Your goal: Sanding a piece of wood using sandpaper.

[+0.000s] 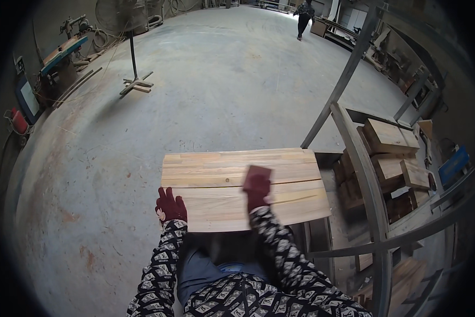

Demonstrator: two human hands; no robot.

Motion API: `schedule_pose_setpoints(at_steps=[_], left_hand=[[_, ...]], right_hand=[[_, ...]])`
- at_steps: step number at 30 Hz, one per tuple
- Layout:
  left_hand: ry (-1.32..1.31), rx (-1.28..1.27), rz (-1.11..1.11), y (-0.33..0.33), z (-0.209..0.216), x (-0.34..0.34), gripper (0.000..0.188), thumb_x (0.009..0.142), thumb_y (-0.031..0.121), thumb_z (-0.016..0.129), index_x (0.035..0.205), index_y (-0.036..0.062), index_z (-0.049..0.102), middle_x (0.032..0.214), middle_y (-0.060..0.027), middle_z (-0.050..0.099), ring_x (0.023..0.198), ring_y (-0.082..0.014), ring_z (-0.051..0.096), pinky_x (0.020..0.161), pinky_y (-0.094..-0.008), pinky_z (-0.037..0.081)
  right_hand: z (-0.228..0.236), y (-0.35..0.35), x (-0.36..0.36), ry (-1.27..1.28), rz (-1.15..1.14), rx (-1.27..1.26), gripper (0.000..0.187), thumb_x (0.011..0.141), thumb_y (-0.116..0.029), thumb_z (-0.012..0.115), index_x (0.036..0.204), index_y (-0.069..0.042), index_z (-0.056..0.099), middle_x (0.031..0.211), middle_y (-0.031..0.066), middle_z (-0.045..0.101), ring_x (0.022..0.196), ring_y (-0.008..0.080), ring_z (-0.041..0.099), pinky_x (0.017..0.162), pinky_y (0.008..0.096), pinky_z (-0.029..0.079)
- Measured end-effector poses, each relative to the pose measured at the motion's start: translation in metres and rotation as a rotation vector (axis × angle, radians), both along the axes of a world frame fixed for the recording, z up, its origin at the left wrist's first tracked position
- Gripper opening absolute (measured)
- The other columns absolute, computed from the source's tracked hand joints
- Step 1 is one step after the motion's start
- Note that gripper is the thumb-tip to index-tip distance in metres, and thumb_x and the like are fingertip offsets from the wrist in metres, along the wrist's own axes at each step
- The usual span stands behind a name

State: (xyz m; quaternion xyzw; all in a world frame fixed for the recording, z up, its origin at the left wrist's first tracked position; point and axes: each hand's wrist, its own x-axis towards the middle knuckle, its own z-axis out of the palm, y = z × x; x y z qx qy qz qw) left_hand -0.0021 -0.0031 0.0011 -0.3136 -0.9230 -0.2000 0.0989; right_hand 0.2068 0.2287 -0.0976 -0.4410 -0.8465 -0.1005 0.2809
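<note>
Two pale wooden panels lie side by side in front of me, a far panel [206, 169] and a near panel [216, 207], with a thin dark gap between them. My left hand [171, 205], in a dark red glove with bare skin at one finger, rests with fingers spread at the left end of the near panel. Over the panels, my right hand [257, 194] wears the same kind of glove and is blurred by motion. It grips a flat reddish-brown rectangular pad [261, 174], perhaps sandpaper. What supports the panels is mostly hidden.
On my right stands a grey metal frame rack [372, 195] holding several wooden blocks [390, 137]. A pedestal fan [133, 63] stands on the concrete floor [232, 95] ahead left. A red fire extinguisher [19, 121] is far left. Far off, a person [303, 18] is upright near benches.
</note>
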Motion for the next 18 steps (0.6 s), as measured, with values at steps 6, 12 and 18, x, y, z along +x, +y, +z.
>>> schedule_pose_setpoints(at_steps=[6,12,18], left_hand=[[-0.033,0.056,-0.05,-0.008,-0.003,-0.002,0.048,0.091,0.021,0.068,0.134,0.002,0.059,0.142,-0.0234,0.053,0.105,-0.0436,0.065,0.088,-0.0565,0.054],[0.023,0.076,-0.045,-0.01,-0.008,-0.002,0.049,0.091,0.022,0.069,0.135,0.0034,0.058,0.142,-0.0216,0.053,0.108,-0.0422,0.064,0.09,-0.0563,0.053],[-0.01,0.017,-0.002,-0.006,-0.007,-0.002,0.05,0.091,0.023,0.069,0.136,0.0064,0.055,0.142,-0.0187,0.051,0.107,-0.0399,0.064,0.088,-0.0564,0.053]], right_hand=[[0.029,-0.153,-0.067,0.0,0.8,-0.352,0.052,0.085,-0.015,0.067,0.136,-0.006,0.062,0.142,0.013,0.06,0.139,0.0375,0.052,0.122,0.0529,0.036],[0.035,-0.05,0.067,0.086,0.594,-0.322,0.056,0.076,-0.012,0.083,0.129,-0.006,0.067,0.135,0.0207,0.063,0.135,0.044,0.054,0.12,0.0529,0.039],[0.015,0.05,0.206,0.266,-0.071,-0.156,0.055,0.085,-0.016,0.078,0.137,-0.004,0.062,0.143,0.0187,0.061,0.137,0.0403,0.053,0.122,0.0538,0.036]])
